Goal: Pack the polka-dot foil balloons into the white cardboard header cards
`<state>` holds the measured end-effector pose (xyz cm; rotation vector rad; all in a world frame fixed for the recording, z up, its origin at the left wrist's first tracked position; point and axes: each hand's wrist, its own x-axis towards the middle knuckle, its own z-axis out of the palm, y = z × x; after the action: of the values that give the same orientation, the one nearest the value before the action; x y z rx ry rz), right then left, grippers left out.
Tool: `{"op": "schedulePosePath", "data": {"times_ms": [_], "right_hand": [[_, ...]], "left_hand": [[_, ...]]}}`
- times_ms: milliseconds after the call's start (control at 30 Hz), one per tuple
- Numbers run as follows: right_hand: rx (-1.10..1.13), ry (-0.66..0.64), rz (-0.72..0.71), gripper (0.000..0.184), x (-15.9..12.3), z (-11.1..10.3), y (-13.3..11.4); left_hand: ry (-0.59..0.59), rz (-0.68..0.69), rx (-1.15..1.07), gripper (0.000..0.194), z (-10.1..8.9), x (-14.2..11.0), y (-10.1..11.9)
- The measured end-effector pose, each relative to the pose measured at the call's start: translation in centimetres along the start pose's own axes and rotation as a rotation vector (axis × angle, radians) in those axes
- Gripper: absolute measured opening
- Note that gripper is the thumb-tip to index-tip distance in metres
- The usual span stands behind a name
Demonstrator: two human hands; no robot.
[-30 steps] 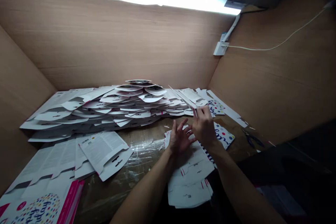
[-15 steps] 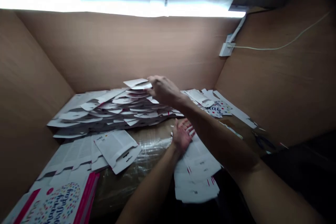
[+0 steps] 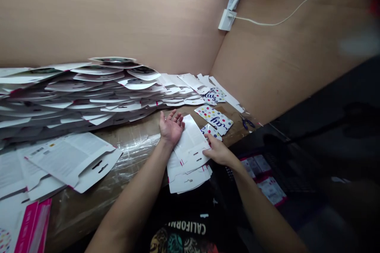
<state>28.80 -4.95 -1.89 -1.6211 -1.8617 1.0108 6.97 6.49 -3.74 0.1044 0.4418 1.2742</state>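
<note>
My left hand (image 3: 172,128) lies palm up with its fingers spread, against the left edge of a white cardboard sleeve (image 3: 191,140). The thumb and fingers of my right hand (image 3: 219,151) pinch that sleeve's right edge, near its hang slots. Several more white sleeves (image 3: 185,180) are fanned out beneath it at the table's front edge. Close behind my right hand are dotted cards (image 3: 214,119) with dark blue lettering. A long overlapping pile of white sleeves (image 3: 89,95) runs along the back.
At the left lie loose white sleeves (image 3: 69,158) and pink-edged packs (image 3: 32,225). Pliers with dark blue handles (image 3: 246,121) rest near the right wall (image 3: 267,55). Below the table on the right, a dark crate (image 3: 285,174) holds pink-and-white packs. A cable (image 3: 273,23) runs along the wall.
My right hand has moved from the top of the back pile down to the sleeve by my left hand. The view has turned right and down, bringing the crate into sight.
</note>
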Motion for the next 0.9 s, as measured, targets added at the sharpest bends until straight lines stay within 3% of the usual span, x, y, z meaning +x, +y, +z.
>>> {"op": "schedulePosePath", "data": {"times_ms": [100,267,367,433,600,733,800,833,900], "right_hand": [[0.019,0.08,-0.097,0.074,-0.7,1.1,-0.8],[0.15,0.2,-0.126,0.081,-1.4,1.8,-0.1],[0.297,0.183,-0.14,0.08,-1.7,2.3,0.5],[0.321,0.241,-0.126,0.072,-1.7,2.7,0.6],[-0.066,0.444,-0.126,0.045,-1.0,3.1,0.2],[-0.347,0.618,-0.077,0.043,0.0,1.5,0.3],[-0.326,0.732,-0.034,0.043,0.5,0.6,0.1],[-0.291,0.772,-0.023,0.043,0.7,0.3,-0.2],[-0.201,0.804,-0.02,0.041,1.1,0.4,-1.2]], "left_hand": [[0.002,0.0,0.019,0.056,-0.1,0.1,0.0],[0.0,0.017,0.039,0.051,-0.3,0.4,-0.2],[0.003,0.013,0.052,0.05,-0.4,0.6,-0.3],[0.004,0.01,0.056,0.049,-0.4,0.6,-0.3],[-0.029,0.051,0.105,0.046,0.4,-0.1,-0.2],[-0.03,0.42,0.33,0.018,1.9,-1.6,-0.6],[0.019,0.57,0.421,0.042,2.5,-2.3,-1.1],[0.029,0.576,0.425,0.052,2.8,-2.6,-1.4],[-0.033,0.387,0.362,0.059,3.1,-3.2,-1.9]]}}
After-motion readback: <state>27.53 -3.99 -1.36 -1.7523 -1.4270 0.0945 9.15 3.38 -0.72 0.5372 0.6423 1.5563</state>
